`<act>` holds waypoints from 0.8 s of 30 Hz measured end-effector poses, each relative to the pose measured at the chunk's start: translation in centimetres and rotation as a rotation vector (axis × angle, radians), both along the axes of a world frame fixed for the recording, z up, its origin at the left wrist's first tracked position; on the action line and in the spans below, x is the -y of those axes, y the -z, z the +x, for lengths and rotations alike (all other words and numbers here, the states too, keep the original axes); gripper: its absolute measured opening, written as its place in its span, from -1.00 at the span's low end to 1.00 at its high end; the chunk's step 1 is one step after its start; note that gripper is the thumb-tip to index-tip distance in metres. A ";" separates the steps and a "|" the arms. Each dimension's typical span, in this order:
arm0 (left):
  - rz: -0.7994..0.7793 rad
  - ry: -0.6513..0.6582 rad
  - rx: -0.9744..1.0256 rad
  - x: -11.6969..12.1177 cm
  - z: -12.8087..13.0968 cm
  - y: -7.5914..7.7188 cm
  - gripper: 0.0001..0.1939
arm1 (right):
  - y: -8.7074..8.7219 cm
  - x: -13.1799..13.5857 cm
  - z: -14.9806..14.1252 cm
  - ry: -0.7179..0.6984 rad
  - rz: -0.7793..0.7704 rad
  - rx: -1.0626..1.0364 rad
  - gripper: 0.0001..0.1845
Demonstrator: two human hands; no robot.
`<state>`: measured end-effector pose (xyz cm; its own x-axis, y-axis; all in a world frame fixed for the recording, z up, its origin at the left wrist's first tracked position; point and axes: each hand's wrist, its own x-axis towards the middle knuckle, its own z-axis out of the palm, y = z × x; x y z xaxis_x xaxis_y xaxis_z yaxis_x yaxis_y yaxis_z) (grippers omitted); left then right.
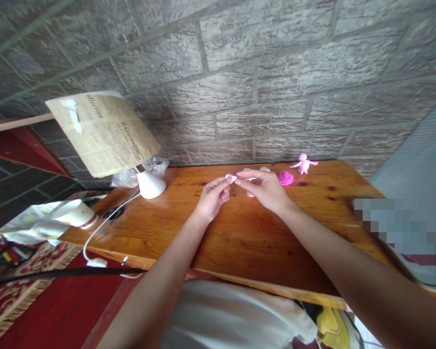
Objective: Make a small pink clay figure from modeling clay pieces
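Over the wooden table, my left hand (pixel 213 198) pinches a small pale pink piece of modelling clay (pixel 230 178) between thumb and fingers. My right hand (pixel 264 190) meets it from the other side, thumb and index fingertip closed at the edge of the same piece. Just beyond my right hand lies a bright pink lump of clay (pixel 286 178). A little light pink figure (pixel 303 165) with its arms spread stands upright farther back. Some small pale bits show around my right hand, mostly hidden by it.
At the table's left stands a lamp (pixel 151 185) with a newsprint shade, its white cord running over the front edge. Scissors (pixel 113 212) and a paper cup (pixel 76 214) lie near the left end. A stone-pattern wall (pixel 225 92) rises behind the wooden table (pixel 240 242).
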<state>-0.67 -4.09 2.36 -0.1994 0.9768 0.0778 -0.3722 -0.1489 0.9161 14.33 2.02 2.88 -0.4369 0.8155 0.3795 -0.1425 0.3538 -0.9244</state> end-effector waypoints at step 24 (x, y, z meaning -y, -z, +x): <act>-0.030 0.084 0.091 0.2 -0.1 -0.1 -0.63 | 0.5 0.2 0.4 0.108 0.402 0.116 -0.81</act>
